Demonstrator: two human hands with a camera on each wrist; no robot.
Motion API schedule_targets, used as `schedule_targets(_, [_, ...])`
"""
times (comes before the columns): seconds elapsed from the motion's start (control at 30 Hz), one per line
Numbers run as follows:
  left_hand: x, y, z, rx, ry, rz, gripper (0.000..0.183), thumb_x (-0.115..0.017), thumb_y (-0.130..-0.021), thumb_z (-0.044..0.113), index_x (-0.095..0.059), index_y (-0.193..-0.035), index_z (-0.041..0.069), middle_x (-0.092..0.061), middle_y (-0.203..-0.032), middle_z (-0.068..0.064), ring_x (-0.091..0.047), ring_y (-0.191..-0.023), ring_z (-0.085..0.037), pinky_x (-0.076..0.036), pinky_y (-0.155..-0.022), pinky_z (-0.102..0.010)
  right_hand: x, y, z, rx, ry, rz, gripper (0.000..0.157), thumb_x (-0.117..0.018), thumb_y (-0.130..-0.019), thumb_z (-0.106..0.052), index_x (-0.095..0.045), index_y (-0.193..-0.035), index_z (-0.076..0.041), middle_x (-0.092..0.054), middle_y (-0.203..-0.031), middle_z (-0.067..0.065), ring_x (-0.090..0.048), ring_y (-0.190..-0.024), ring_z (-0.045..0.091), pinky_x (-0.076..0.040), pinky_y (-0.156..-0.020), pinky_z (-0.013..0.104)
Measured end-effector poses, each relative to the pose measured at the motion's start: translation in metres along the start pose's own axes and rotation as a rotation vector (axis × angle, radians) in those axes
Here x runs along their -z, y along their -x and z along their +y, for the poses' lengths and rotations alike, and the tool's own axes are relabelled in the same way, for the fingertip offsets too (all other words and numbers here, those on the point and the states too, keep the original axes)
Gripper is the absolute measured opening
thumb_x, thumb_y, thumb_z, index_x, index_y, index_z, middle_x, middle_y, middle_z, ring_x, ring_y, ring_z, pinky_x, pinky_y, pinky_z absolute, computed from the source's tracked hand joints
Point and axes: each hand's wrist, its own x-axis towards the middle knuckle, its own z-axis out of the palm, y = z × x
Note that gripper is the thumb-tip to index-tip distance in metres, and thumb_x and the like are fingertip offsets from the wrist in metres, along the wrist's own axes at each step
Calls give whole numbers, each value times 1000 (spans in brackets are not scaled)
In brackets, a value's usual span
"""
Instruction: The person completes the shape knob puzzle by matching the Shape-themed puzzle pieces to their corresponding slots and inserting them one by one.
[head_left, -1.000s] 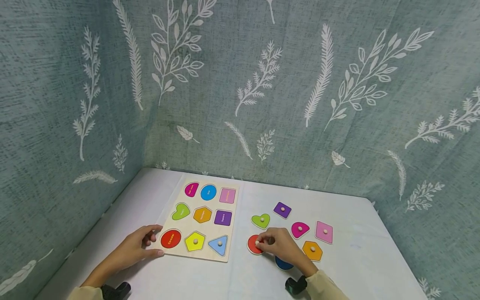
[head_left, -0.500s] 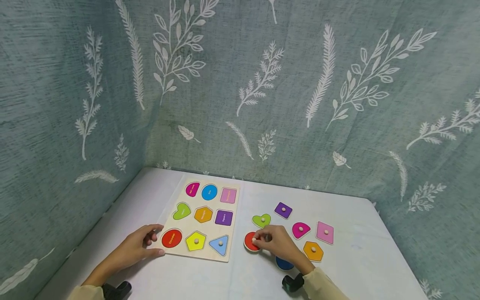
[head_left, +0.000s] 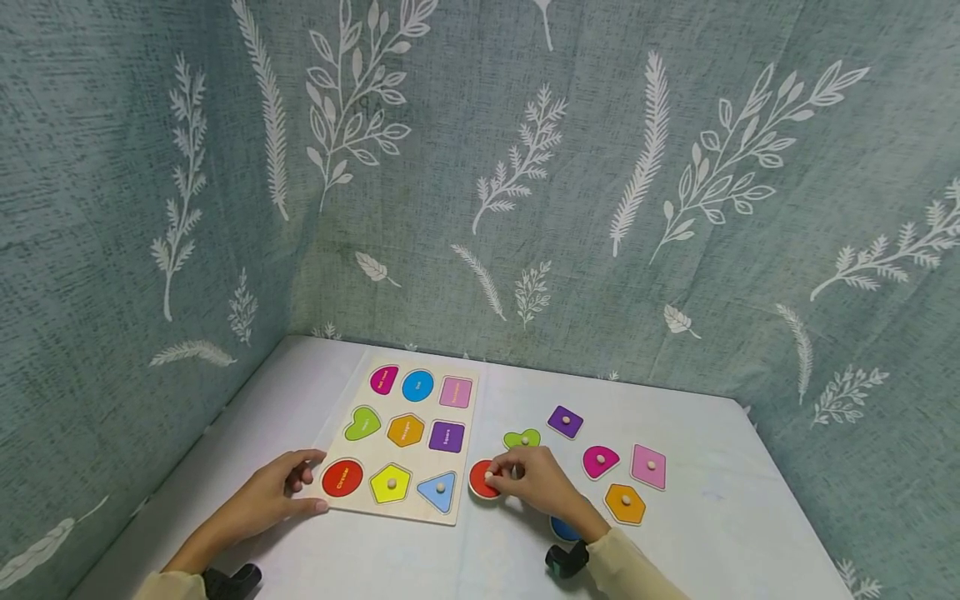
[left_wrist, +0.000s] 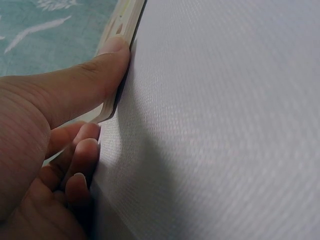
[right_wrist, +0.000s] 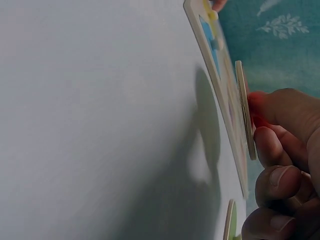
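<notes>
My right hand (head_left: 542, 482) pinches the knob of a red round puzzle piece (head_left: 478, 482) between thumb and fingers. In the right wrist view that red piece (right_wrist: 244, 110) is seen edge-on, raised off the table with its shadow below. A wooden puzzle board (head_left: 360, 454) with coloured shapes lies to the left of it. My left hand (head_left: 264, 493) grips the board's near-left corner; the left wrist view has the thumb (left_wrist: 102, 70) against the board edge. A yellow pentagon piece (head_left: 382, 487) and a light blue triangle piece (head_left: 444, 498) sit in the board, knobs up.
Loose knobbed pieces lie at the right: a green heart (head_left: 513, 439), purple square (head_left: 558, 427), magenta half round (head_left: 594, 468), pink rectangle (head_left: 654, 479) and orange hexagon (head_left: 636, 510). A blue piece (head_left: 564, 530) is partly hidden under the right arm. Patterned cloth (head_left: 585, 208) borders the white table.
My right hand has lifted the red round piece and moved it left, up to near the board's right edge. The left hand stays at the board's corner.
</notes>
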Motion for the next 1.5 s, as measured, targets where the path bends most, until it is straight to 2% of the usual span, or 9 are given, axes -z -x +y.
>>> schedule_targets(0.37, [1,0,0,-3,12,1,91,-97,-67,30,-55,-139,-5,-50,-92,-4,-49,-86,-20,-47,-71,-26,-13,-15,-13,59,3,5,6,-81,-91,-25,-78,-91,-19,-57,-72,-15,-47,-68,3,-40,-61,20])
schedule_targets(0.8, [0,-1,1,1,-3,6,90,-97,-67,29,-55,-139,-5,-50,-92,-3,-49,-86,-20,-47,-72,-26,-31,-36,-31,50,15,-30,7,-81,-91,-29,-78,-91,-23,-54,-70,-14,-47,-67,3,-38,-57,19])
schedule_targets(1.5, [2,1,1,12,0,-9,92,-97,-68,35,-54,-140,-3,-51,-94,-3,-49,-88,-20,-48,-75,-27,-68,-68,-62,158,41,-68,6,-80,-92,-26,-79,-90,-20,-54,-66,-17,-47,-63,0,-41,-57,17])
